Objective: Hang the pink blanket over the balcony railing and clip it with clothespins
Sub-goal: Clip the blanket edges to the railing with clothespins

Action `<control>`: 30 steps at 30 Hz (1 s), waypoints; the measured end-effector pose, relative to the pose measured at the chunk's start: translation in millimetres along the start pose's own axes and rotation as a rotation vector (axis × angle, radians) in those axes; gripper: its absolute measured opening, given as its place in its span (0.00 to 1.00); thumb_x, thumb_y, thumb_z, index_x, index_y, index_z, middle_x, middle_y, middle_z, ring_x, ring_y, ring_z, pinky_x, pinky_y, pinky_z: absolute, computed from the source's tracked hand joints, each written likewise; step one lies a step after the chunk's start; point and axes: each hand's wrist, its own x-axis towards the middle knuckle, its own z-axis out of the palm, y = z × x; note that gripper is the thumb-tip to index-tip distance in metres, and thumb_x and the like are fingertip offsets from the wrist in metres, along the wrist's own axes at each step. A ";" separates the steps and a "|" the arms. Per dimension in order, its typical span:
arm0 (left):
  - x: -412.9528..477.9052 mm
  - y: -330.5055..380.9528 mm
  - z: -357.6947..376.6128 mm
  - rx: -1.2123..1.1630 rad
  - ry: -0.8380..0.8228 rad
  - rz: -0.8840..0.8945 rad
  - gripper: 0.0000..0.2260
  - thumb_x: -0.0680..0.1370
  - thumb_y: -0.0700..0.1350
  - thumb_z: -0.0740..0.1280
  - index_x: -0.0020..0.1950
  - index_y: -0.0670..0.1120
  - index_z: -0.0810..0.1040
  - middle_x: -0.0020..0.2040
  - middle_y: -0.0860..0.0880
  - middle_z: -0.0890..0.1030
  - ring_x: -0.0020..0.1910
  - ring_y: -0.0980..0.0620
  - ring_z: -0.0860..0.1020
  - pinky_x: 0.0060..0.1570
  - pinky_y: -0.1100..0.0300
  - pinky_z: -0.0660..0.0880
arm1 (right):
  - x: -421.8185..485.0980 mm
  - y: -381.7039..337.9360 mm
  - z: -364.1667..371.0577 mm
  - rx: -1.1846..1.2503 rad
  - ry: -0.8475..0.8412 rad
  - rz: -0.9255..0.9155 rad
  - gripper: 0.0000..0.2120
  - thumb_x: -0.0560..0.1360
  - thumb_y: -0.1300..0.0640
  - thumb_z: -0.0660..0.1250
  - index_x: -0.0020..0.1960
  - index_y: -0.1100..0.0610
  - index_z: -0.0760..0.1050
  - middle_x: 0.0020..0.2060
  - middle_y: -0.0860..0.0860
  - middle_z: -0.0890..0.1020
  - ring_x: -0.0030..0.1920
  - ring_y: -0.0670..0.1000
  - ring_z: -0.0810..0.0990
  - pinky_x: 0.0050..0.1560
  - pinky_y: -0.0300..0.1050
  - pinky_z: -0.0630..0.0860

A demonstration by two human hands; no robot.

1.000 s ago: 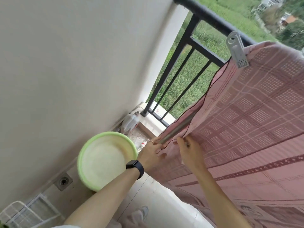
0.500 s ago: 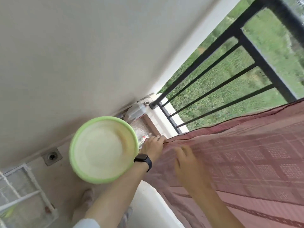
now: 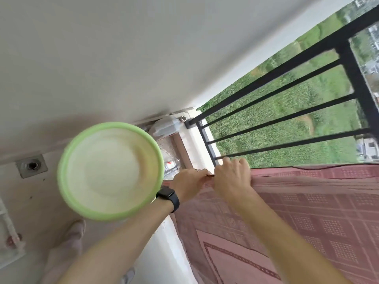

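Both forearms reach forward: left hand (image 3: 189,184) (watch (image 3: 168,196) on wrist) pinches the pink blanket (image 3: 307,212) corner, right hand (image 3: 231,177) just beside it, grip curled over the edge.

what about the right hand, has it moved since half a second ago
Yes. The right hand has moved toward the black railing, off the face of the pink blanket to its edge, which it now grips beside the left hand.
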 end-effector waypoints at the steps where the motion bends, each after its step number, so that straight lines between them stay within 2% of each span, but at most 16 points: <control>1: -2.5 -1.4 4.8 -0.061 0.024 -0.017 0.12 0.80 0.56 0.56 0.54 0.55 0.77 0.41 0.46 0.83 0.40 0.42 0.80 0.37 0.48 0.76 | 7.5 1.0 0.6 -0.001 -0.084 0.000 0.13 0.78 0.55 0.62 0.60 0.53 0.78 0.56 0.51 0.79 0.58 0.54 0.77 0.61 0.50 0.67; 4: -6.1 -8.2 13.4 -0.246 -0.002 -0.113 0.08 0.78 0.56 0.58 0.52 0.59 0.74 0.43 0.52 0.82 0.42 0.48 0.79 0.40 0.49 0.77 | 25.2 -0.3 -2.8 0.078 -0.183 -0.005 0.10 0.75 0.61 0.62 0.54 0.54 0.78 0.51 0.52 0.81 0.56 0.55 0.79 0.65 0.51 0.69; 6: -9.7 -26.1 18.6 -0.219 -0.083 -0.191 0.13 0.75 0.55 0.61 0.58 0.63 0.72 0.50 0.57 0.81 0.49 0.52 0.78 0.47 0.51 0.77 | 29.7 -3.1 -1.5 0.071 -0.151 -0.057 0.06 0.74 0.64 0.60 0.44 0.55 0.73 0.44 0.51 0.79 0.52 0.55 0.78 0.65 0.51 0.69; 8: -14.8 -50.1 20.3 -0.148 -0.182 -0.268 0.23 0.72 0.52 0.62 0.66 0.66 0.66 0.57 0.55 0.79 0.56 0.50 0.76 0.54 0.53 0.74 | 27.9 -4.8 3.7 0.092 -0.128 -0.118 0.12 0.74 0.67 0.59 0.35 0.56 0.64 0.35 0.49 0.72 0.45 0.55 0.74 0.56 0.49 0.72; 9: -16.2 -60.9 19.8 -0.128 -0.210 -0.281 0.23 0.73 0.50 0.61 0.68 0.66 0.67 0.59 0.54 0.78 0.58 0.50 0.75 0.55 0.55 0.73 | 26.5 -5.3 7.8 0.106 -0.125 -0.145 0.15 0.74 0.68 0.59 0.33 0.55 0.61 0.33 0.49 0.70 0.43 0.54 0.73 0.50 0.47 0.71; 11: -13.6 -74.0 16.5 -0.092 -0.228 -0.206 0.15 0.78 0.50 0.62 0.63 0.61 0.74 0.58 0.56 0.79 0.59 0.50 0.74 0.55 0.56 0.71 | 28.5 -3.2 15.9 0.132 -0.140 -0.162 0.16 0.74 0.66 0.60 0.32 0.54 0.61 0.35 0.50 0.73 0.41 0.54 0.73 0.45 0.46 0.70; 13: -5.7 -76.5 16.5 -0.028 -0.278 -0.111 0.09 0.79 0.52 0.62 0.58 0.57 0.76 0.53 0.55 0.80 0.57 0.49 0.75 0.50 0.56 0.70 | 35.9 -1.2 21.3 0.166 -0.180 -0.135 0.16 0.75 0.63 0.62 0.32 0.54 0.62 0.37 0.51 0.75 0.41 0.55 0.76 0.42 0.48 0.74; 15: 0.5 -79.2 17.6 0.013 -0.321 -0.103 0.09 0.77 0.53 0.60 0.57 0.58 0.72 0.48 0.52 0.79 0.51 0.46 0.76 0.45 0.54 0.71 | 43.6 0.7 19.5 0.173 -0.198 -0.110 0.15 0.76 0.61 0.62 0.33 0.54 0.64 0.38 0.51 0.77 0.42 0.54 0.79 0.42 0.49 0.77; 17: -0.6 -83.3 18.8 0.001 -0.339 -0.131 0.13 0.74 0.56 0.58 0.58 0.61 0.69 0.45 0.49 0.79 0.47 0.44 0.76 0.44 0.54 0.70 | 46.7 2.3 18.5 0.168 -0.177 -0.089 0.14 0.78 0.59 0.60 0.34 0.54 0.65 0.40 0.50 0.79 0.43 0.54 0.80 0.41 0.48 0.75; 20: -8.2 -88.6 22.8 0.072 -0.357 -0.091 0.18 0.73 0.60 0.62 0.61 0.59 0.68 0.48 0.47 0.80 0.48 0.44 0.76 0.48 0.53 0.73 | 44.5 -1.6 24.1 0.155 -0.106 -0.100 0.16 0.80 0.58 0.57 0.33 0.53 0.61 0.41 0.48 0.75 0.46 0.52 0.76 0.41 0.47 0.70; 23: -2.1 -97.8 26.4 0.111 -0.298 -0.119 0.12 0.79 0.56 0.61 0.56 0.50 0.74 0.47 0.44 0.81 0.48 0.42 0.77 0.42 0.55 0.69 | 44.9 -9.8 23.3 0.148 -0.088 -0.106 0.17 0.79 0.60 0.56 0.33 0.52 0.57 0.39 0.47 0.70 0.48 0.52 0.75 0.43 0.47 0.67; 25: 7.7 -104.2 23.3 0.154 -0.310 -0.133 0.08 0.80 0.50 0.61 0.52 0.48 0.77 0.45 0.43 0.81 0.48 0.42 0.76 0.39 0.57 0.63 | 48.4 -10.9 21.6 0.156 -0.122 -0.100 0.16 0.79 0.61 0.57 0.33 0.53 0.60 0.41 0.48 0.73 0.47 0.52 0.76 0.43 0.47 0.68; 27: 15.5 -104.8 17.9 0.194 -0.339 -0.109 0.07 0.80 0.46 0.60 0.52 0.49 0.77 0.44 0.42 0.81 0.48 0.42 0.75 0.40 0.56 0.63 | 51.1 -12.4 22.1 0.180 -0.180 -0.106 0.15 0.80 0.53 0.59 0.35 0.53 0.64 0.44 0.49 0.77 0.47 0.52 0.77 0.43 0.47 0.69; 28: 18.6 -105.6 17.8 0.189 -0.353 -0.104 0.06 0.80 0.47 0.61 0.51 0.49 0.77 0.44 0.42 0.80 0.48 0.42 0.75 0.40 0.56 0.65 | 51.8 -15.2 23.7 0.190 -0.229 -0.112 0.17 0.79 0.44 0.61 0.38 0.53 0.66 0.46 0.49 0.78 0.48 0.52 0.77 0.44 0.47 0.70; 30: 25.4 -106.0 17.1 0.145 -0.368 -0.119 0.05 0.78 0.50 0.63 0.48 0.51 0.77 0.44 0.43 0.81 0.48 0.42 0.76 0.40 0.56 0.68 | 56.0 -25.1 27.8 0.173 -0.320 -0.120 0.25 0.72 0.29 0.63 0.46 0.52 0.71 0.51 0.50 0.76 0.51 0.54 0.77 0.45 0.48 0.68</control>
